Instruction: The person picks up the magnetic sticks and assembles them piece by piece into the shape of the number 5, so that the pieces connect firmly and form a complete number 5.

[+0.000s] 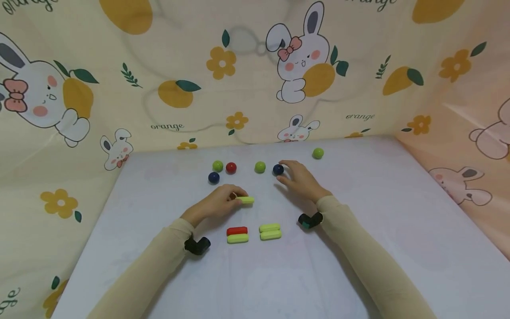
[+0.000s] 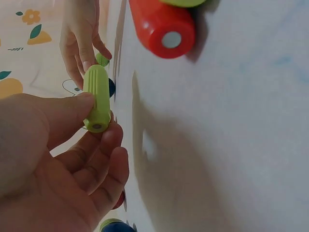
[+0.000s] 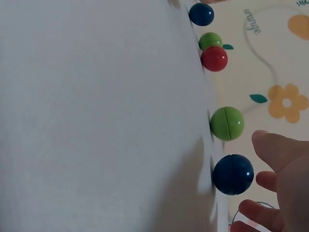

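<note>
My left hand (image 1: 218, 202) pinches a yellow-green magnetic rod (image 2: 96, 99) between thumb and fingertips, above the white tabletop. The rod has ridged sides and a small round insert in its end. My right hand (image 1: 303, 181) reaches over a dark blue ball (image 3: 233, 174), thumb and fingers spread at its near side with a gap between them and the ball. A green ball (image 3: 227, 123) lies beside the blue one. Nearer the front, a red rod (image 1: 237, 230) lies against a yellow-green rod (image 1: 237, 239). To their right, two yellow-green rods (image 1: 270, 231) lie side by side.
Left of centre, a green ball (image 1: 217, 166), a red ball (image 1: 231, 168) and another dark blue ball (image 1: 214, 178) sit grouped. A further green ball (image 1: 318, 153) lies near the back edge. Patterned cloth (image 1: 247, 88) walls the table's back and sides.
</note>
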Demonstrator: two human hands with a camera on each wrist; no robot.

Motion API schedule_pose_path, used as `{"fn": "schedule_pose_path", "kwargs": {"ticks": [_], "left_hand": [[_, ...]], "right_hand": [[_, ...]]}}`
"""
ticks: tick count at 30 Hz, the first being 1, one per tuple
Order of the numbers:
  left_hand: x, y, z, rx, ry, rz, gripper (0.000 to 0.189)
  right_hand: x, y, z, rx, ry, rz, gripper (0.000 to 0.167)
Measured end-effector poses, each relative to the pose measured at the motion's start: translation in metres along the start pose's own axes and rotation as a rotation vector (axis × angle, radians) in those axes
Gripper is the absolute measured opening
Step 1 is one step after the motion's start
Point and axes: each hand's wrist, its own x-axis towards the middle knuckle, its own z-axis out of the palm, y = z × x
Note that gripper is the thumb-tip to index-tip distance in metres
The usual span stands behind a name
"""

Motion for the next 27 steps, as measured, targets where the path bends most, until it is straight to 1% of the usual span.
{"fn": "schedule_pose_path", "kwargs": {"ticks": [4,7,14,22,27], "left_hand": [[0.005,0.002,-0.002,-0.002,-0.011,0.011,0.028],[0.009,0.004,-0.003,-0.011,-0.019,0.005,0.029],[0.018,0.004,-0.004,-0.015,-0.006,-0.004,0.029],[0.027,0.004,-0.004,-0.013,-0.009,0.012,0.028],[0.035,0.004,-0.003,-0.025,-0.006,-0.029,0.030]], "right_hand": [[0.004,0.001,0.001,0.000,-0.010,0.021,0.061],[0.006,0.001,0.003,-0.010,-0.018,0.042,0.061],[0.012,-0.002,0.005,-0.019,-0.015,0.061,0.058],[0.019,0.000,0.005,0.054,-0.012,0.104,0.041],[0.018,0.000,0.003,0.102,-0.033,0.115,0.040]]}}
